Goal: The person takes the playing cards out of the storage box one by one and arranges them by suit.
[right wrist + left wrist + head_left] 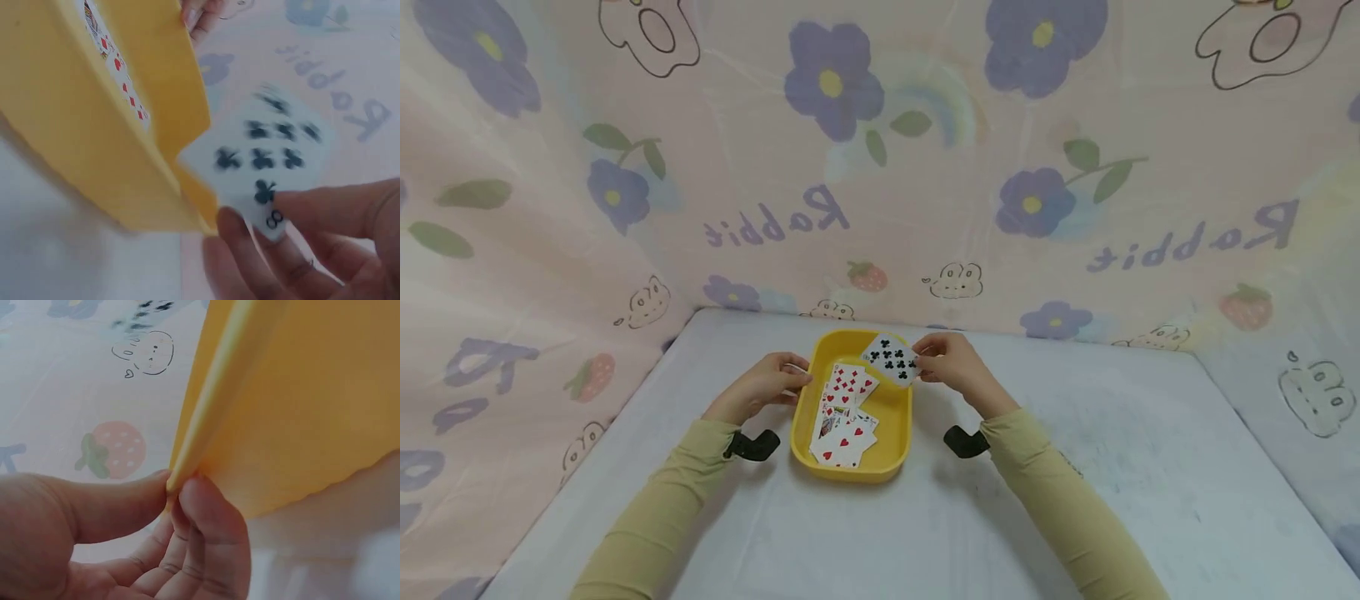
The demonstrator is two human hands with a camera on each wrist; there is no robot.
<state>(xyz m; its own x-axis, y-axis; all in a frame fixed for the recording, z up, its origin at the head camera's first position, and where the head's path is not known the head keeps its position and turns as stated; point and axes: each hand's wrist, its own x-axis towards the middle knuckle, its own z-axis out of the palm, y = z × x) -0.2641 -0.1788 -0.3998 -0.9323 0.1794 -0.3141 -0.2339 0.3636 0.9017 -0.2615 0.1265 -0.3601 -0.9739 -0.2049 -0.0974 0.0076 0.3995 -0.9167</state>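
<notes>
A yellow tray stands on the table, with several playing cards lying face up along its left side, red suits showing on most. My left hand pinches the tray's left rim; in the left wrist view the thumb and a finger meet on that rim. My right hand pinches one corner of an eight of clubs. That card is held over the tray's upper right part, its face visible. In the right wrist view the eight of clubs appears blurred, beside the tray wall.
A white-covered table surrounds the tray. Behind it hangs a pale cloth printed with flowers, rabbits and strawberries. A black wrist mount sits on the left wrist and another black mount on the right.
</notes>
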